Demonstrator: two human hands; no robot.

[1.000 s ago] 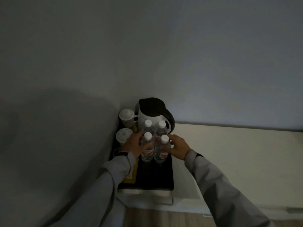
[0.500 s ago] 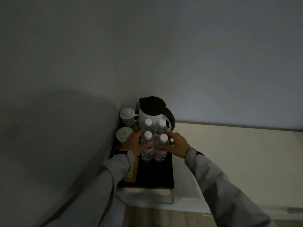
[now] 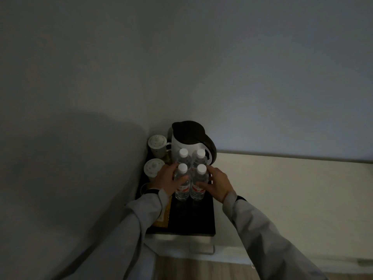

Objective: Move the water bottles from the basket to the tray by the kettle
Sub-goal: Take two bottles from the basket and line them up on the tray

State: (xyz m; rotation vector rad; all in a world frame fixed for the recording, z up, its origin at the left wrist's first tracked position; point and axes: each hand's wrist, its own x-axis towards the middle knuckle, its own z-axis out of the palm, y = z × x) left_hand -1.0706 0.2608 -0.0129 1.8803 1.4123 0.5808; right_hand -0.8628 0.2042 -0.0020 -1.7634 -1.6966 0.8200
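Several clear water bottles with white caps and red labels stand upright in a tight square on the black tray (image 3: 201, 219), just in front of the white kettle (image 3: 187, 142) with its dark lid. My left hand (image 3: 167, 179) wraps the front left bottle (image 3: 182, 182). My right hand (image 3: 217, 182) presses against the side of the front right bottle (image 3: 198, 183). Two rear bottles (image 3: 191, 158) stand behind them against the kettle. No basket is in view.
Two white lidded cups (image 3: 157, 145) stand at the tray's left edge against the wall corner. A yellowish packet (image 3: 162, 218) lies on the tray under my left sleeve. A pale counter (image 3: 282, 188) stretches right. The room is dim.
Both hands have stayed on the front bottles, closing them slightly together and toward the kettle. Otherwise nothing has moved.
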